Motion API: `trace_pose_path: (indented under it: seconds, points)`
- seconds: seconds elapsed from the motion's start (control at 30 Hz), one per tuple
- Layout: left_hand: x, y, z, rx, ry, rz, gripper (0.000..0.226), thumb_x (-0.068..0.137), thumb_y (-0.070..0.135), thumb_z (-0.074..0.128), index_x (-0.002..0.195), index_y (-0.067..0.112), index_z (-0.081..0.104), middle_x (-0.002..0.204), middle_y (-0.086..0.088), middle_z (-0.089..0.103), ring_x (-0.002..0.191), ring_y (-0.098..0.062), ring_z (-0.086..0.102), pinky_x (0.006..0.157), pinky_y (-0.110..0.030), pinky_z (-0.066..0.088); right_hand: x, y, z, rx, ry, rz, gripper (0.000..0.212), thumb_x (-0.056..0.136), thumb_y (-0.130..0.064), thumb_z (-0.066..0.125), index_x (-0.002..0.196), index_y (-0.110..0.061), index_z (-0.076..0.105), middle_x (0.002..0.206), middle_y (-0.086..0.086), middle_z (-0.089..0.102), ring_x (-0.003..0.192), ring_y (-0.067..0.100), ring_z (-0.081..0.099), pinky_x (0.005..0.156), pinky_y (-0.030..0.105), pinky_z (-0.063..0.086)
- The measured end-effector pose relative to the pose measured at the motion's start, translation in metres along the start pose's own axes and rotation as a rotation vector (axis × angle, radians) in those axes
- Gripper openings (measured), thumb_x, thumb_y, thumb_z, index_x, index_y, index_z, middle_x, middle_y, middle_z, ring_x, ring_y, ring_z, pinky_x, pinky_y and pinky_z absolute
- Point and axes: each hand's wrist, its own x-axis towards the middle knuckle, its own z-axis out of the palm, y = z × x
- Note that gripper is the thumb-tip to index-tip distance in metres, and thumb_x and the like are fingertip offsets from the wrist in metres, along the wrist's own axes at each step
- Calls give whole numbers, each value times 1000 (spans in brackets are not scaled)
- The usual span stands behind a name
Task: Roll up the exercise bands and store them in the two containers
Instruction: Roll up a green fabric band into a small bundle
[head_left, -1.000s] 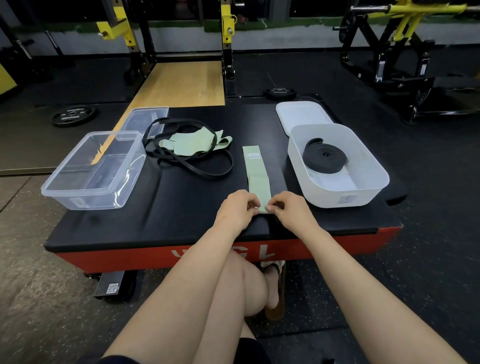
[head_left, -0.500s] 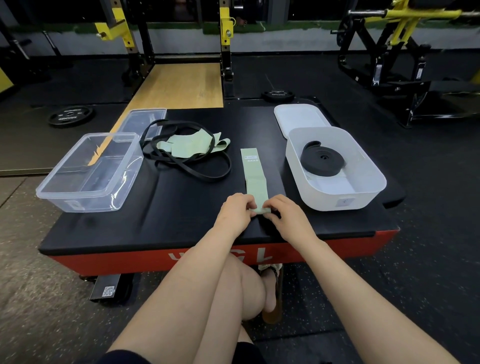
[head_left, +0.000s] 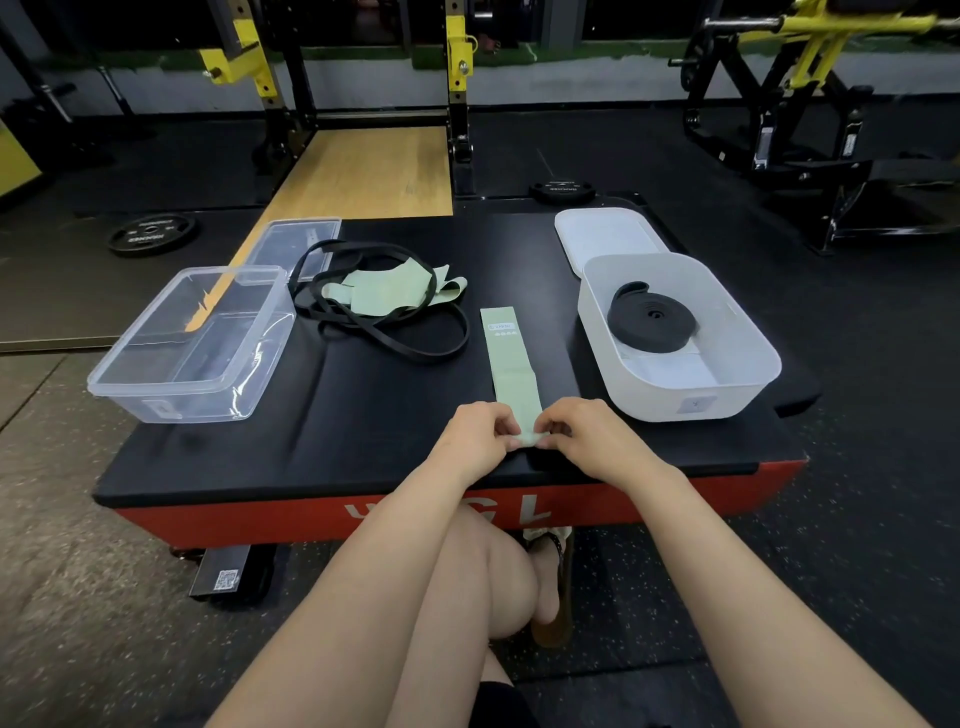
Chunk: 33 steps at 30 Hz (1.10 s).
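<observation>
Both grips, left hand (head_left: 480, 435) and right hand (head_left: 582, 435), pinch green band's (head_left: 511, 364) near edge.

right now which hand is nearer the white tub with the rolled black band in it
Right. The right hand pinches the green band just in front of the white tub; the left hand pinches the same end on the far side from it.

Dim gym: dark rubber floor (head_left: 857, 519), wooden platform (head_left: 374, 171), yellow-and-black racks (head_left: 457, 52), perhaps a turf strip behind.
</observation>
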Motion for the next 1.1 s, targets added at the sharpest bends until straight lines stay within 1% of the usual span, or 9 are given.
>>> trace_pose_path:
  seconds: [0.17, 0.23, 0.33, 0.5, 0.57, 0.73, 0.87, 1.0, 1.1]
  points:
    - [-3, 0, -1, -5, -27, 0, 8, 86, 15, 66, 92, 11, 68, 88, 4, 60, 81, -11, 55, 72, -21, 43, 0, -2, -2, 20, -43, 34, 15, 86, -18, 68, 101, -15, 68, 89, -6, 59, 81, 10, 53, 75, 20, 41]
    - [-1, 0, 0, 32, -4, 2, 7, 85, 17, 67, 90, 13, 69, 91, 5, 57, 83, -12, 55, 78, -27, 48, -2, -2, 0, 67, -23, 39, 10, 85, -16, 69, 95, -16, 66, 85, -6, 60, 79, 12, 55, 74, 21, 44]
    - [1, 0, 0, 94, 32, 20, 8, 85, 20, 67, 88, 13, 70, 96, 4, 49, 85, -14, 54, 83, -31, 48, -4, -1, 1, 106, 1, 49, 6, 84, -16, 69, 88, -15, 64, 81, -5, 61, 77, 12, 56, 74, 24, 47]
    - [0, 2, -1, 124, 28, 67, 10, 86, 18, 65, 96, 19, 67, 91, 7, 51, 83, -13, 53, 83, -31, 48, 1, -1, 2, 104, -7, 53, 4, 85, -16, 68, 86, -16, 65, 87, -2, 58, 80, 14, 54, 77, 25, 45]
    - [-1, 3, -2, 120, 53, 88, 11, 87, 15, 63, 95, 21, 66, 88, 10, 52, 84, -13, 56, 83, -31, 49, 3, -1, 3, 104, 3, 58, 3, 85, -17, 68, 85, -17, 65, 88, -2, 58, 80, 14, 54, 78, 26, 45]
    - [-3, 4, -3, 146, 71, 116, 9, 84, 20, 67, 93, 20, 66, 89, 9, 52, 87, -15, 58, 81, -29, 48, 8, -1, 3, 124, 12, 111, 4, 87, -17, 66, 86, -14, 68, 88, -3, 57, 79, 13, 52, 74, 23, 38]
    - [1, 4, -1, 145, 67, 85, 10, 82, 14, 69, 91, 17, 64, 89, 8, 50, 89, -17, 57, 82, -31, 47, 10, -1, 5, 155, 26, 163, 5, 88, -17, 65, 87, -14, 69, 91, -1, 59, 84, 16, 54, 75, 24, 38]
    - [6, 2, 0, 83, 92, 32, 4, 83, 16, 68, 87, 16, 66, 81, 11, 47, 82, -15, 52, 81, -30, 46, 10, -2, 11, 204, 131, 198, 7, 86, -15, 67, 92, -13, 70, 94, 4, 63, 83, 14, 55, 74, 20, 37]
    - [7, 2, 0, 69, 91, 13, 5, 83, 19, 68, 87, 16, 67, 80, 11, 47, 81, -14, 50, 81, -31, 46, 9, -2, 14, 259, 167, 257, 16, 86, -19, 67, 101, -13, 69, 95, 3, 66, 85, 14, 57, 75, 19, 37]
